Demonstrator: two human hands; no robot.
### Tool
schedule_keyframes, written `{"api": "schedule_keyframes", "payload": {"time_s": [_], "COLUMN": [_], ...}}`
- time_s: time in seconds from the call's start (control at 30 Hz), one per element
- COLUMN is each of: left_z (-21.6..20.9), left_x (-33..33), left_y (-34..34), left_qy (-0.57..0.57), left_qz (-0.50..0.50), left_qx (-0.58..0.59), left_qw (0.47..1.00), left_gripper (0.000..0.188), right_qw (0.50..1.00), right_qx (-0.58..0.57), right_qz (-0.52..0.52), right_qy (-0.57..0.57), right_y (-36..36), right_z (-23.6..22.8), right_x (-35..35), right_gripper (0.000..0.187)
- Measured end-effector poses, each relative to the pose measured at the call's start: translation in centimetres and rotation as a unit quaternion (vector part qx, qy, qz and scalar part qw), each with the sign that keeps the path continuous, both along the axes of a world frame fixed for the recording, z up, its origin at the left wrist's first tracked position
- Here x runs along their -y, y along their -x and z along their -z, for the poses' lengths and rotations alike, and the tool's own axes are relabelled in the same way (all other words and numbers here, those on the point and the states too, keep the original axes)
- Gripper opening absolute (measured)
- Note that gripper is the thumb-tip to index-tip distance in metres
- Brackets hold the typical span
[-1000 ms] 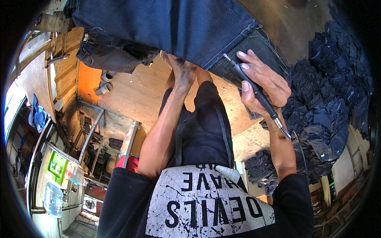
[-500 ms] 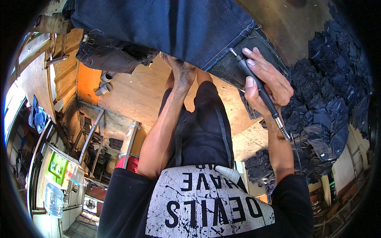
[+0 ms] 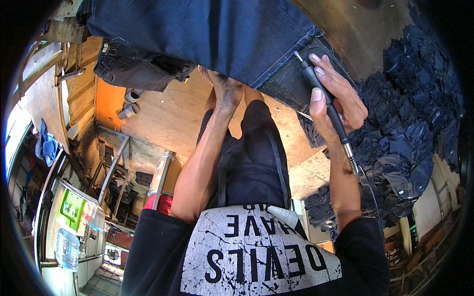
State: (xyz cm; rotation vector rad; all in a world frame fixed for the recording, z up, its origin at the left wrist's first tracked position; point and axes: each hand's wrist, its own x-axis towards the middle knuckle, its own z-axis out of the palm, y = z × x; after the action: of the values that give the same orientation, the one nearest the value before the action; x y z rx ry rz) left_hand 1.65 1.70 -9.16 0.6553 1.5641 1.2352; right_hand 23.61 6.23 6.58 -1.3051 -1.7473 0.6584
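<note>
A black pen-shaped rotary grinder (image 3: 319, 91) with a small round tip lies in my right hand (image 3: 340, 98), fingers and thumb wrapped round it. Its thin cable trails back along my forearm. The tip points at the frayed hem of a dark blue denim garment (image 3: 197, 39) and stands a little apart from it. Under the hem's right edge is a dark flat panel (image 3: 296, 81). My left hand (image 3: 226, 89), with dark smudges on it, reaches to the garment's near edge; its fingers are hidden by the cloth.
Heaps of dark folded garments (image 3: 405, 113) lie to the right. A dark crumpled pair of trousers (image 3: 143, 66) lies at the left by the denim. Below is a wooden board floor (image 3: 170, 111), with sandals (image 3: 129, 106) at its left. A water bottle (image 3: 67, 249) stands far left.
My right hand has drawn the grinder's tip slightly right and farther from me, away from the hem. My left hand and the denim stay almost unmoved.
</note>
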Motion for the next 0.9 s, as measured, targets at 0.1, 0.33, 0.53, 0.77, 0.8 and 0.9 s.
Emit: {"api": "schedule_keyframes", "payload": {"time_s": [0.1, 0.33, 0.53, 0.77, 0.8, 0.9], "left_z": [0.4, 0.3, -0.9, -0.3, -0.3, -0.4], "left_x": [-0.1, 0.0, -0.6, -0.5, -0.4, -0.7], "left_y": [0.1, 0.4, -0.2, 0.2, 0.2, 0.3], "left_qy": [-0.008, -0.001, -0.046, -0.041, -0.042, -0.072], "left_qz": [0.024, 0.028, 0.026, 0.036, 0.041, 0.05], "left_qx": [-0.041, -0.044, -0.089, -0.112, -0.12, -0.156], "left_qw": [0.999, 0.999, 0.995, 0.992, 0.991, 0.984], "left_gripper": [0.068, 0.065, 0.055, 0.051, 0.05, 0.05], "right_qw": [1.0, 0.999, 1.0, 0.998, 0.997, 0.996], "right_qx": [0.009, 0.018, -0.004, -0.021, -0.023, -0.029], "right_qz": [-0.002, 0.038, -0.003, -0.061, -0.069, -0.089], "right_qy": [0.01, -0.001, -0.005, -0.005, -0.006, -0.007], "right_y": [-0.1, 0.0, 0.0, 0.5, 0.6, 0.5], "right_z": [-0.1, 0.2, 0.0, -0.3, -0.3, -0.2], "right_x": [0.3, 0.1, 0.1, 0.1, 0.2, 0.2], "right_gripper": [0.028, 0.03, 0.029, 0.027, 0.027, 0.027]}}
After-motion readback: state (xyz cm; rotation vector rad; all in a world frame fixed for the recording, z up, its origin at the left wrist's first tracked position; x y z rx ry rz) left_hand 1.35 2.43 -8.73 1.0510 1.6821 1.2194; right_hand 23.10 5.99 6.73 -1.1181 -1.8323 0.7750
